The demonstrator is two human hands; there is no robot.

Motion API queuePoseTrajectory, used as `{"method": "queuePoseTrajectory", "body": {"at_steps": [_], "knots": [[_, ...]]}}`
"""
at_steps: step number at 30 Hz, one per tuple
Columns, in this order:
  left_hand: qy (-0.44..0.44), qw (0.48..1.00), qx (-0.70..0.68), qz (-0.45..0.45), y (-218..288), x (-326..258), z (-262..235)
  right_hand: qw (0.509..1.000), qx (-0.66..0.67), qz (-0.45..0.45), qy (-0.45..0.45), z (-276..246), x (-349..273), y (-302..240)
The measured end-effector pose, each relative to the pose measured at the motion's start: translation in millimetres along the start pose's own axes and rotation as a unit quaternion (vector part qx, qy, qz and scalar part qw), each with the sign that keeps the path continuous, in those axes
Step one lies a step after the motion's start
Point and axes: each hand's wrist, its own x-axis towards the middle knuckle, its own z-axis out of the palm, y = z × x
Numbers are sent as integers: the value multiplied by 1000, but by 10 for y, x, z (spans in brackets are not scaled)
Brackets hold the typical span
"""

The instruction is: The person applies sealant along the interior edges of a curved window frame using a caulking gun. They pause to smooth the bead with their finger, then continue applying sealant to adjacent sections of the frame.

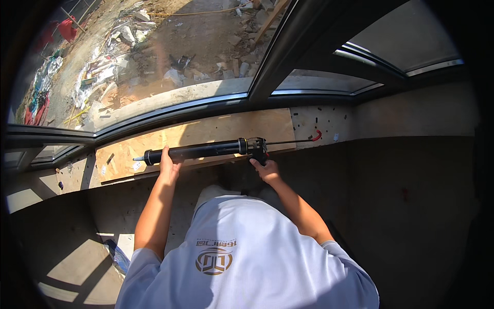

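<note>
The person stands at a window sill, holding a black caulk gun [206, 150] level across a plywood board [206, 135] that lies on the sill [329, 121]. The left hand [168, 166] cups the barrel from below near its front end, fingers wrapped up around the tube. The right hand [265, 168] grips the handle at the rear, fingers closed about the trigger. The nozzle [138, 159] points to the person's left and stops just short of the board's left edge. The thin plunger rod [290, 141] runs out to the right past the board's right edge, ending in a red hook [317, 135] over bare sill.

The board's far edge runs near the dark window frame [170, 110]; its near edge overhangs the sill's lip slightly, just under the gun. To the right of the board the sill is open as far as the corner wall [411, 110]. To the left, a short bare stretch lies between board and side frame. Below the sill the wall falls in shadow to the floor [77, 262], where sunlit patches show.
</note>
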Motion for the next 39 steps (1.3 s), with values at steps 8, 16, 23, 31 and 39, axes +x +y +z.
{"method": "queuePoseTrajectory", "body": {"at_steps": [8, 16, 23, 31, 39], "knots": [[15, 964, 252, -80, 414, 147, -189, 904, -353, -194, 142, 286, 407, -254], [-74, 930, 360, 3, 51, -387, -504, 921, -357, -133, 81, 103, 164, -290], [-222, 637, 727, -129, -705, -1101, -1457, 961, -248, -114, 43, -282, -115, 14], [-229, 938, 260, -7, -1808, -1784, -1225, 976, -161, -83, -119, -1233, 89, 1904], [-108, 458, 810, 349, -2274, -1950, -886, 929, -272, -159, -196, -1692, 408, 2910]]}}
